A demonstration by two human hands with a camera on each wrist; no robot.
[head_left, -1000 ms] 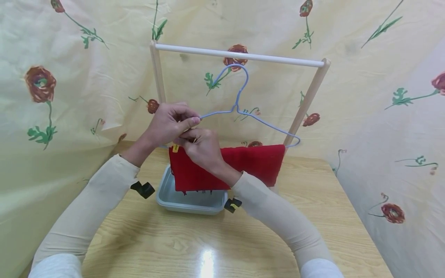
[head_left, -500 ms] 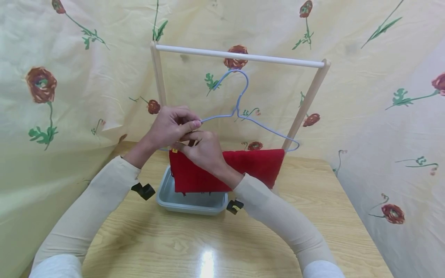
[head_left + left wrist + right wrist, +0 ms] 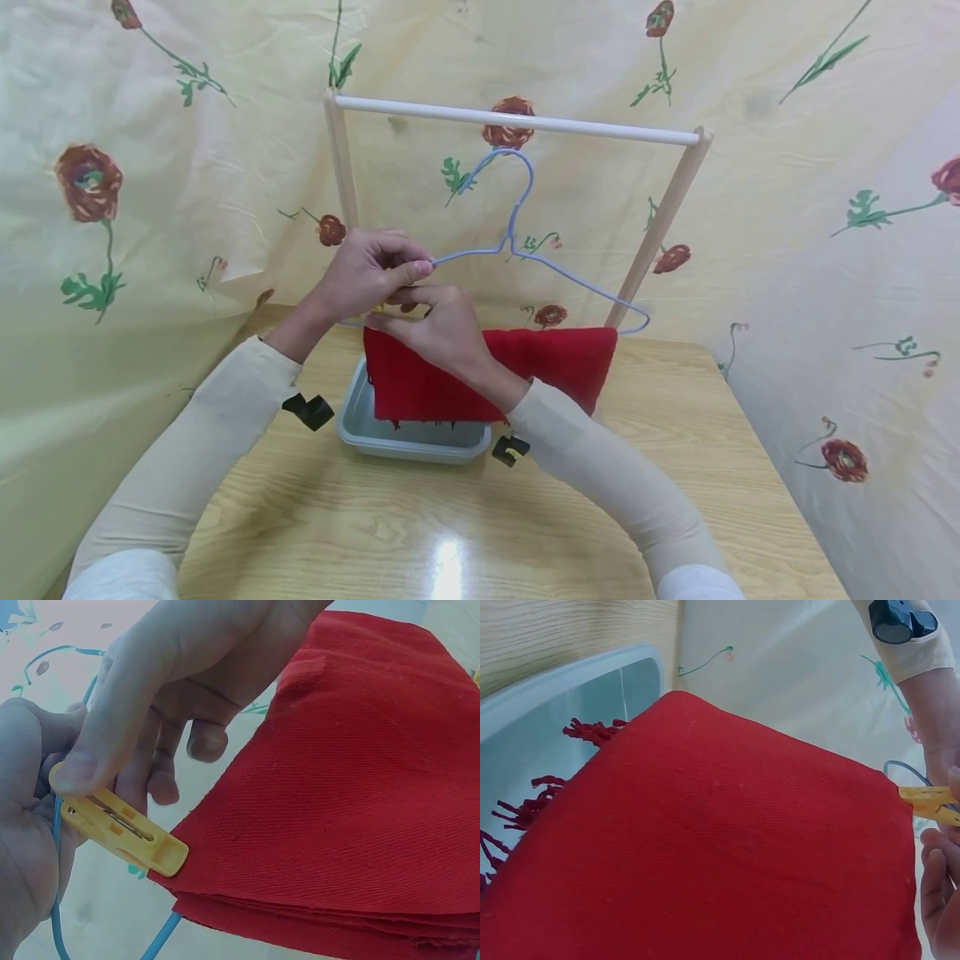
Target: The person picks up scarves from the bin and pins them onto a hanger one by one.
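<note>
Red fringed cloth point(image 3: 555, 354) hangs folded over your blue wire hanger point(image 3: 512, 242), both slightly lower than a second ago, with the pale-blue tub point(image 3: 412, 451) at the cloth's 7 o'clock. Your left hand's point(image 3: 367, 271) fingers pinch the wire; your right hand's point(image 3: 442, 329) fingers, now covering more of the yellow clothes clip point(image 3: 131, 838), clamp its handles at the cloth's 10 o'clock corner, which its nose seems to grip.

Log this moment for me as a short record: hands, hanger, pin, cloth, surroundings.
Left hand: pinches one shoulder of the blue hanger
Right hand: holds the yellow clothespin
Clothespin nose: at a corner of the red cloth
Cloth: folded over the hanger's lower bar, fringe hanging down
Hanger hook: not on the white rail
Basin: on the wooden table, partly hidden by cloth
</note>
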